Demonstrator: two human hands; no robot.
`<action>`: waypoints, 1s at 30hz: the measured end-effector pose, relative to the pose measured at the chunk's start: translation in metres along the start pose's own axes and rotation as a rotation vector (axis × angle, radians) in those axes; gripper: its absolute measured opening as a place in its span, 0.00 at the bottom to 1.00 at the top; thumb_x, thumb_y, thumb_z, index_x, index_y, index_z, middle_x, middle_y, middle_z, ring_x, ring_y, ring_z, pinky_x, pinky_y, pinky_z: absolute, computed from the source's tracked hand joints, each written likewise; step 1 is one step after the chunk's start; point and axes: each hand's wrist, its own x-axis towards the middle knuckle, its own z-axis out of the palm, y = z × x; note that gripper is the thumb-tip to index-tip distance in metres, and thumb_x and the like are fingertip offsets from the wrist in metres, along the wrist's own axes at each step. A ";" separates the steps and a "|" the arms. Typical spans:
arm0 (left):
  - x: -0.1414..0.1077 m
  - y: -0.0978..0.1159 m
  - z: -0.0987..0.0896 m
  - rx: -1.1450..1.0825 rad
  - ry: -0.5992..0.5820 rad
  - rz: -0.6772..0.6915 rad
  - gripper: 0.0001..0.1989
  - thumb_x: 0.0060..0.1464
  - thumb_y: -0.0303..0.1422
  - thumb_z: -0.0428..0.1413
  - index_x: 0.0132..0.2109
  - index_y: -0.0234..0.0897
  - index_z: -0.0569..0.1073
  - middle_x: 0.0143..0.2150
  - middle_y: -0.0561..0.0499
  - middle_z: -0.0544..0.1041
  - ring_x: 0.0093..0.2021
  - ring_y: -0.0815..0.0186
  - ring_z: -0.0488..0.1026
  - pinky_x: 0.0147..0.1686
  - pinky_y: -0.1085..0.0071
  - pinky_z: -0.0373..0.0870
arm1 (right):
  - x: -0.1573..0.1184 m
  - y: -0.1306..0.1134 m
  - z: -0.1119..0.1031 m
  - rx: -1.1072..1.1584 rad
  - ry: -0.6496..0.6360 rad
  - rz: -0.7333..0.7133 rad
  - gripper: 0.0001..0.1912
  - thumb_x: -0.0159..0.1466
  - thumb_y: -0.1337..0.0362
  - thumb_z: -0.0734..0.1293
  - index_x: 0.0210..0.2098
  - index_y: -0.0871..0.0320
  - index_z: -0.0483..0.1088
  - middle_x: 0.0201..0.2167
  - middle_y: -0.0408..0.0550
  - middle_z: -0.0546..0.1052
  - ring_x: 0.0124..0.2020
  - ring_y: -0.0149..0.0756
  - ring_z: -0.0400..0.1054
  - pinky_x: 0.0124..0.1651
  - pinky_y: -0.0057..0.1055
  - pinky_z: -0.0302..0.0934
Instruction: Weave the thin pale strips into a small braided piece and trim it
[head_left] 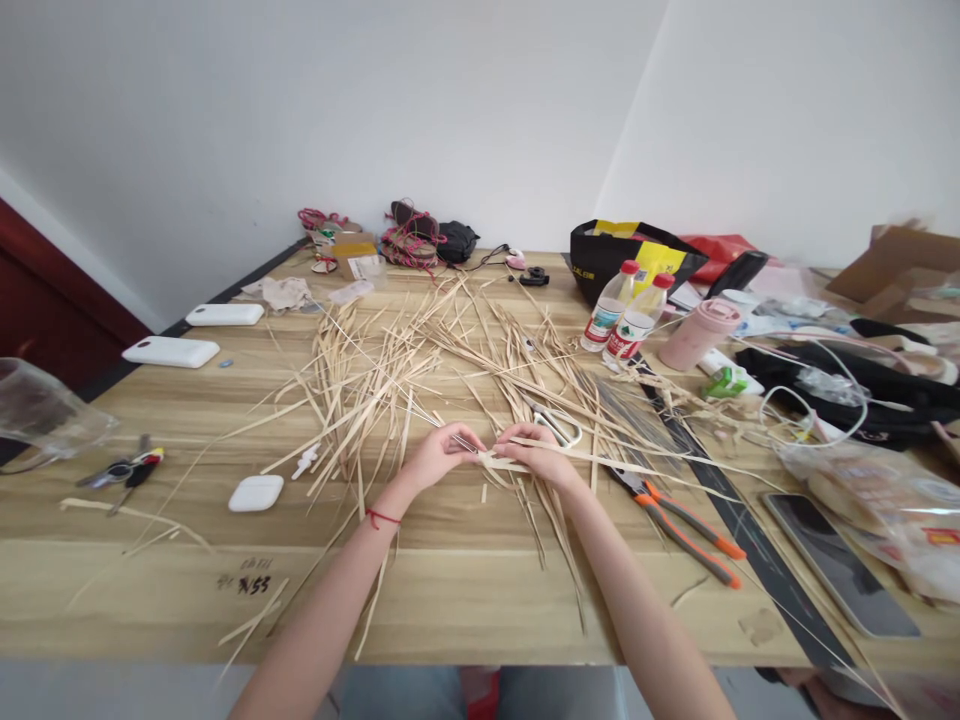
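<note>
Near the middle of the wooden table [300, 570], my left hand [442, 452] and my right hand [536, 452] almost meet. Between them is a small pale piece of woven strips [495, 461], pinched by the fingers of both hands. Thin metal rods [420, 408] run from my left fingertips toward the back left. Long strips stick out to the right past my right hand. Loose straw strips [390, 370] lie spread behind and around both hands. White-handled scissors [566, 430] rest just behind my right hand.
Orange-handled pliers [679, 520] and a phone [840, 565] lie at right. Two bottles [609, 305], a pink cup [699, 333] and a black bag [589, 258] stand behind. At left are a white case [256, 493], keys [131, 470] and a clear container [45, 410].
</note>
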 end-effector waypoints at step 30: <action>0.002 -0.012 0.001 0.146 0.022 0.162 0.06 0.49 0.29 0.56 0.28 0.35 0.77 0.38 0.46 0.75 0.42 0.63 0.72 0.42 0.67 0.68 | 0.004 0.000 0.001 0.194 0.025 -0.077 0.18 0.49 0.55 0.72 0.36 0.56 0.68 0.27 0.46 0.78 0.30 0.37 0.73 0.36 0.34 0.67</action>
